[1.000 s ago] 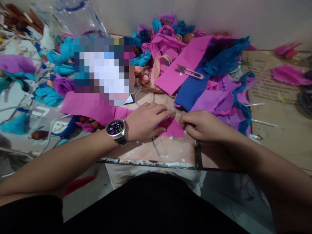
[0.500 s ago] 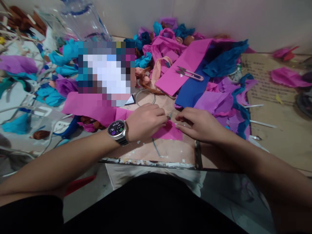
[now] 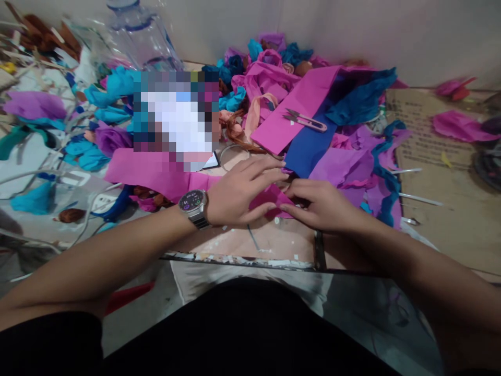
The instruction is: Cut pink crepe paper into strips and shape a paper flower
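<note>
A small piece of pink crepe paper [image 3: 276, 196] lies on the table between my two hands. My left hand [image 3: 245, 189], with a watch [image 3: 192, 201] on its wrist, rests across the paper's left side, fingers stretched out and thumb apart. The thumb and fingers of my right hand [image 3: 323, 202] pinch the paper's right end. Just beyond them, thread snips [image 3: 307, 120] lie on a larger folded pink crepe sheet [image 3: 274, 128], with dark blue crepe paper [image 3: 309, 149] beneath it. A long pink strip [image 3: 146, 169] extends to the left of my left hand.
Crumpled crepe paper flowers [image 3: 270, 68] are heaped against the wall. A clear plastic bottle [image 3: 144, 39] stands at the back left, near a pixelated bright patch. A wire ring [image 3: 235, 156] lies beyond my left hand. Cardboard [image 3: 434, 193] covers the right side; cables [image 3: 84, 219] run at the left.
My left hand has gone from closed fingers at the small pink paper to stretched fingers laid over it. My right hand's fingers have closed in on the paper's edge.
</note>
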`<state>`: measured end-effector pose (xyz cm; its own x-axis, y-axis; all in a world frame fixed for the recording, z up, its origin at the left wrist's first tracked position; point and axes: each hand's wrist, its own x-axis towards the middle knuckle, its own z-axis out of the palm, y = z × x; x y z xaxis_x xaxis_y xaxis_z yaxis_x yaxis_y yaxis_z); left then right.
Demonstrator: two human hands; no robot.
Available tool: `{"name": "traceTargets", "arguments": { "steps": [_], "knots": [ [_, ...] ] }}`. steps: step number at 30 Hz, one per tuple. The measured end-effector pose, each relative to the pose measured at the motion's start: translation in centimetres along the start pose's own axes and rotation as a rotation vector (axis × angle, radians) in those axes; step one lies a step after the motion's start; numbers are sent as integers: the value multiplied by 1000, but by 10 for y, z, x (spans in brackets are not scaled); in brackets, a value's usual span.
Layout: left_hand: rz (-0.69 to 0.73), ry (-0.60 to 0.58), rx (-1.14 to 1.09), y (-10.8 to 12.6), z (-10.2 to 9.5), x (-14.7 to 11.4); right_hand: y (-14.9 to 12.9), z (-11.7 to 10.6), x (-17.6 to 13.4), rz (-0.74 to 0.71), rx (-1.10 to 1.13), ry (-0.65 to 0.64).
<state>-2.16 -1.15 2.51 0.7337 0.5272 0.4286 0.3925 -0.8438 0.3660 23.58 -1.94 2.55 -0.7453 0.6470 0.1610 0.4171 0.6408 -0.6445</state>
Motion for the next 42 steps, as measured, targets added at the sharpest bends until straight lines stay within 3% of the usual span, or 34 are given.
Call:
{"name": "traceTargets", "arguments": {
  "steps": [6, 10, 14, 17, 27, 37, 42],
  "knots": [
    [-129, -73, -201, -3, 3, 0, 0, 8, 0, -9, -4, 11],
    [-250, 12, -273, -6, -2, 0, -8, 7, 3, 101, 21, 104],
    [-311, 107, -318, -12, -7, 0, -18, 5, 13, 265, 228, 212],
    [-338, 138, -352, -16, -9, 0, -20, 3, 23, 298, 302, 232],
    [-350, 172, -441, -22, -11, 2, -18, 14, 33, 312, 210, 329],
    [-435, 236, -367, -36, -13, 2, -20, 0, 41, 341, 65, 359],
    [-450, 321, -368, -42, -15, 2, -12, 5, 39, 301, -16, 426]
  ]
}}
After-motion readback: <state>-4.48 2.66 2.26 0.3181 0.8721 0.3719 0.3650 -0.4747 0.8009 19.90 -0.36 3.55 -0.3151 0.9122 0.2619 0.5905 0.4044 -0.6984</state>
